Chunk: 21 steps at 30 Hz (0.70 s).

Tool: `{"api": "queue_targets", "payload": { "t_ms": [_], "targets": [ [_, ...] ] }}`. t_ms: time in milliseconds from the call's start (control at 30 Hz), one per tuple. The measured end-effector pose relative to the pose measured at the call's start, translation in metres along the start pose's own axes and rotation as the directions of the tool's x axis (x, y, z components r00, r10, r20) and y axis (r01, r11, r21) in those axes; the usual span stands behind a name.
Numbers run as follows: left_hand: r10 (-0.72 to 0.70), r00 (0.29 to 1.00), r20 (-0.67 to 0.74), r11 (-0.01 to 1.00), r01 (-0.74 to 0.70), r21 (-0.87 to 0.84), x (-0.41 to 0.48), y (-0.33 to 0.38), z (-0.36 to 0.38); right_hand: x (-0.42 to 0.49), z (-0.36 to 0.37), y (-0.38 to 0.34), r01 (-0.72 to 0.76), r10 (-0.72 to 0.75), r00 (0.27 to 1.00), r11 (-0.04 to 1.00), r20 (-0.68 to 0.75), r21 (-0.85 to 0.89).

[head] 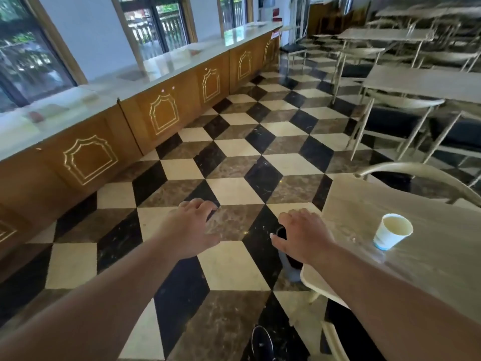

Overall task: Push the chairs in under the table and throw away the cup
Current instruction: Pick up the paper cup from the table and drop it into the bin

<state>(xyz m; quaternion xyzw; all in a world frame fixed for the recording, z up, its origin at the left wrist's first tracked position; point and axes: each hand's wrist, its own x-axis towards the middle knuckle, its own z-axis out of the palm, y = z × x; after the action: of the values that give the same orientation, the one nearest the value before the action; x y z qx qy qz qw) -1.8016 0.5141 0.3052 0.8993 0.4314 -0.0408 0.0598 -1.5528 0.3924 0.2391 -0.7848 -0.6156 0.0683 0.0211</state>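
Open checkered floor runs from the table's left edge to the wooden counter. Both my hands are over that floor. My left hand is well off the table and my right hand is just beside its edge. Both have loose fingers and grip nothing. One cup stands upright on the table, right of my right hand and apart from it. Chairs counted: two. The near chair is at the table's near end, beneath my right forearm. The far chair is at its far end.
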Motion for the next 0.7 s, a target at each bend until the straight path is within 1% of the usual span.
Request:
{"api": "queue_targets", "payload": {
  "t_ms": [133, 267, 367, 467, 567, 700],
  "targets": [
    [-0.011, 0.999, 0.032, 1.000, 0.010, 0.029, 0.081, -0.029, -0.003, 0.088, 0.014, 0.001, -0.017, 0.017, 1.000, 0.995, 0.005, 0.101],
    [-0.022, 0.996, 0.081, 0.998, 0.017, 0.060, 0.154, -0.055, -0.014, 0.167, 0.012, 0.012, 0.001, -0.005, 0.999, 0.997, 0.041, 0.081],
    [-0.038, 0.998, 0.059, 0.997, 0.034, 0.069, 0.210, -0.071, -0.022, 0.222, 0.003, 0.025, -0.021, 0.017, 0.999, 0.993, 0.037, 0.112],
    [-0.046, 0.997, 0.062, 0.998, 0.043, 0.055, 0.254, -0.078, -0.029, 0.260, -0.005, 0.035, -0.062, 0.059, 0.998, 0.987, 0.024, 0.145],
    [-0.011, 0.995, 0.097, 0.999, 0.006, 0.052, 0.302, -0.081, -0.037, 0.295, -0.009, 0.044, -0.114, 0.110, 0.993, 0.981, 0.035, 0.154],
    [0.049, 0.991, 0.127, 0.999, -0.050, 0.007, 0.373, -0.091, -0.035, 0.334, -0.012, 0.060, -0.221, 0.214, 0.975, 0.962, 0.057, 0.160]
  ]
}}
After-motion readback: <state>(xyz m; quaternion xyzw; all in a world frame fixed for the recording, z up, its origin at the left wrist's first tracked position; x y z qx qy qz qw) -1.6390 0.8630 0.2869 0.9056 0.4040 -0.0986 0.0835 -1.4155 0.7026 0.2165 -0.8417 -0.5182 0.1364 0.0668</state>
